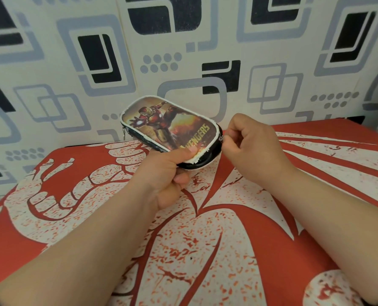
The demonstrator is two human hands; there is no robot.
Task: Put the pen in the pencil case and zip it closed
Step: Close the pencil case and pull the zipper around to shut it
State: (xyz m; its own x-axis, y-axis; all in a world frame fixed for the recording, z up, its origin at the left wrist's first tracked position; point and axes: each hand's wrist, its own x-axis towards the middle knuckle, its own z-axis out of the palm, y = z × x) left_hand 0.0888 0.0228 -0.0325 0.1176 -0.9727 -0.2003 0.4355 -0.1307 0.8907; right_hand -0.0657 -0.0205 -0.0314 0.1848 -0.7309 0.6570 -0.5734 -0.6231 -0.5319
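- Head view, nearest the camera: two bare forearms reach forward over a red and cream patterned cloth [227, 250] that covers the surface below.
- Left hand [168, 177] sits a little left of centre, curled shut around the near end of the pencil case [168, 127]. Its thumb presses flat on the printed top face, and the other fingers wrap underneath against the black underside.
- Pencil case is held up off the cloth, tilted so that its picture face turns toward the camera. It runs from the left hand's grip up and away to the left. The face shows an armoured red and gold figure with yellow lettering, edged by a worn white rim.
- Right hand [254, 144] is just to the right of the case, at its near right end. The fingers are drawn in tight, with thumb and forefinger pinched together on a small metal zip pull [222, 139] at the case's edge.
- At that right end the black side wall of the case shows a dark gap beneath the white rim, so the zip looks not fully closed there.
- A second small metal pull [124, 132] hangs from the far left end of the case.
- The pen cannot be seen; whether it lies inside the case I cannot tell.
- Farthest back, a wall [183, 51] with cream paper printed in grey and black rounded squares stands behind the cloth.
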